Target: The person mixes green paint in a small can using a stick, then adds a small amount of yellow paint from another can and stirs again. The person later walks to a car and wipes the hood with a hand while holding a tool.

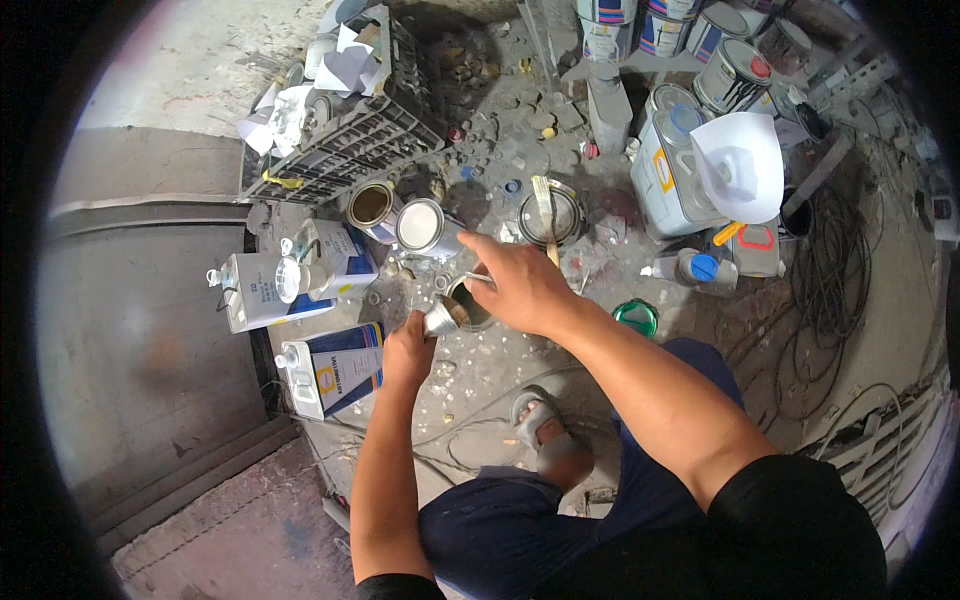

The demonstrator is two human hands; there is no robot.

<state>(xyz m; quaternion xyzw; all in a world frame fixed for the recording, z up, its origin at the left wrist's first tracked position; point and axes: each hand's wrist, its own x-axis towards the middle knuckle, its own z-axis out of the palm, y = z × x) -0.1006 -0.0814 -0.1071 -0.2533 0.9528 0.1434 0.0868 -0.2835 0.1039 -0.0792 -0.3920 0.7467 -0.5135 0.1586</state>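
Observation:
My left hand (405, 352) is closed round a small silvery cup (440, 318), tilted with its brownish mouth toward an open can (468, 308) on the floor. Above that can is my right hand (525, 285), its index finger stretched forward. A thin pale strip (480, 277) shows between thumb and fingers; its kind is unclear. Just beyond stand a can with a white top (420, 226) and an open can with brown contents (371, 204). A paintbrush (545, 210) lies across another can (565, 215). My right hand partly hides the open can.
White rectangular cans (265, 290) stand at the left, beside a metal door (150, 320). Behind them is a black plastic crate (350, 130) with papers. At the right are a large tin (665, 175), a white paper funnel (740, 165), a green lid (636, 318) and coiled cable (825, 280).

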